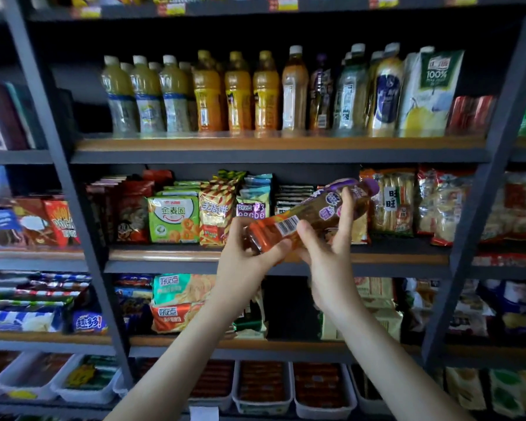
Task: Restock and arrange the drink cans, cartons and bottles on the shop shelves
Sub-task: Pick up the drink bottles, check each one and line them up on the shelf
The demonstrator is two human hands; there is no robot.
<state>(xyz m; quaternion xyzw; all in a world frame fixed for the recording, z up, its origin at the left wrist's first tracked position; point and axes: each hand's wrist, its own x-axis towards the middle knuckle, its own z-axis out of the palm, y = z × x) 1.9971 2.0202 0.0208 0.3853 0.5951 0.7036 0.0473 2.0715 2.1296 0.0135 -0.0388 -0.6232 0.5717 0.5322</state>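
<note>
From the head camera, a tilted drink bottle [313,212] sits just right of centre in front of the snack shelf [164,253]. Its purple cap points to two o'clock and its orange base to eight o'clock. The left hand [243,253] grips the base, with its fingers curled round the bottom end. The right hand [328,241] meets the bottle from five o'clock. Its fingers [346,205] are spread and mostly straight, one lies across the purple label, and the thumb touches near the barcode. At twelve o'clock, the drinks shelf [255,145] carries a row of upright bottles [237,95], with a juice carton [431,92] at its one-o'clock end. White tubs [261,399] line the bottom at six o'clock.
</note>
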